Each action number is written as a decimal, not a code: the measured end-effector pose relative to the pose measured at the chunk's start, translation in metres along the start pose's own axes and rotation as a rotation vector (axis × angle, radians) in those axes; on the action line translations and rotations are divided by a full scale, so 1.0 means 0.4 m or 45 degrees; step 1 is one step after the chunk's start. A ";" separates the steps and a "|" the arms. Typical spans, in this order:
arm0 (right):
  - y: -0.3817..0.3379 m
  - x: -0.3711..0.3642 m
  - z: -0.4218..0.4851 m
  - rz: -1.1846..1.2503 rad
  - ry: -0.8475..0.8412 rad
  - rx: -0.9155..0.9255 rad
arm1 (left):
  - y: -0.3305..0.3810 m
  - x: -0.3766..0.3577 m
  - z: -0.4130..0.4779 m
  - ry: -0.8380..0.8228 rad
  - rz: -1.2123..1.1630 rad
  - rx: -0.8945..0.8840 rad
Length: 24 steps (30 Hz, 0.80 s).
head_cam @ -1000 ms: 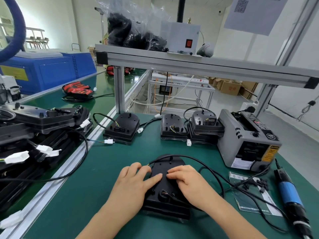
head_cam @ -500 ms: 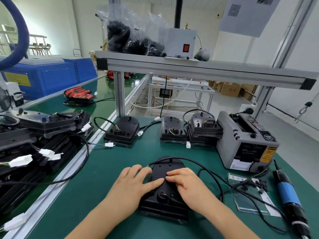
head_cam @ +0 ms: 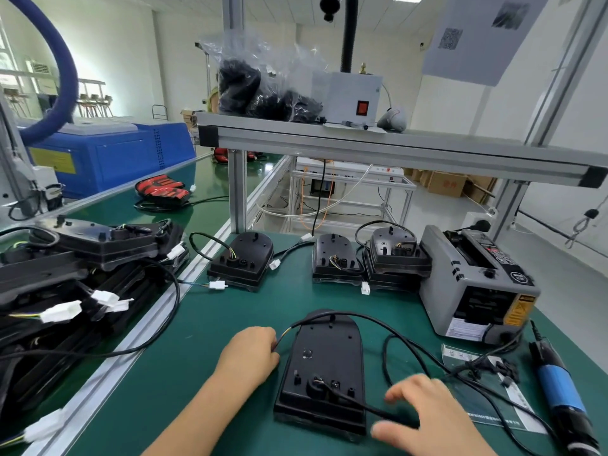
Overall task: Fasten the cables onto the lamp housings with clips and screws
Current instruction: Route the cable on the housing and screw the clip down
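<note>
Lamp housing (head_cam: 324,373) lengthwise, rounded end away (1 black cable (head_cam: 362,408))

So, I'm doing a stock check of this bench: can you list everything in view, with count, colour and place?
lamp housing: one, black, near centre of mat
cable: one, black, from that housing's socket, arcing past its far end
far housings: four, black, rowed behind; right two stacked
housing pile: several, black, left belt
tape dispenser: one, grey, right
screwdriver: one, blue and black, far right
clips: few, black, on clear sheet beside screwdriver
red lamps: two, left belt, further back
bag: one, clear, black parts, shelf
box: one, white, red switch, shelf
mat: one, green, benchtop
left grip: holds cable end
right grip: blurred, fingers spread over cable
</note>
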State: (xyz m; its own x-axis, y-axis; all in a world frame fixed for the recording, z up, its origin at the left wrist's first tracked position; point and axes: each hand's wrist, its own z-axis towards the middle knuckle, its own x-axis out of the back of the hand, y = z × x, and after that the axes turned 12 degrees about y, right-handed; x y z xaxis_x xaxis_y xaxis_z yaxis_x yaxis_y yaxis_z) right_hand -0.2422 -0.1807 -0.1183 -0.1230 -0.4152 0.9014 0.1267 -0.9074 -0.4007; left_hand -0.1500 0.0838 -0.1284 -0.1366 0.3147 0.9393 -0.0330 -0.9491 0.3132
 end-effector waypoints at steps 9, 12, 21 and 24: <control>-0.039 0.006 -0.015 -0.131 0.328 0.163 | 0.010 0.052 -0.103 -0.270 -0.589 0.257; -0.055 -0.014 0.004 -0.205 0.213 0.112 | 0.025 0.055 -0.152 -0.272 -0.571 0.193; -0.126 -0.041 0.008 0.257 0.113 -0.217 | 0.087 0.051 -0.235 -0.218 -0.999 0.368; -0.102 -0.050 -0.011 0.439 0.142 -0.212 | 0.089 0.066 -0.246 -0.139 -1.206 0.485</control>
State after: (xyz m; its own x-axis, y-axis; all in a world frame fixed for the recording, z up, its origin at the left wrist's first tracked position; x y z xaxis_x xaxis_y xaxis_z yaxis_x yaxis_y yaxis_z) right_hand -0.2492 -0.1357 -0.1207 -0.2084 -0.6938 0.6894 0.0193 -0.7076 -0.7063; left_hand -0.2523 0.0571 -0.1060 -0.1266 0.9501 0.2850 0.2387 -0.2496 0.9384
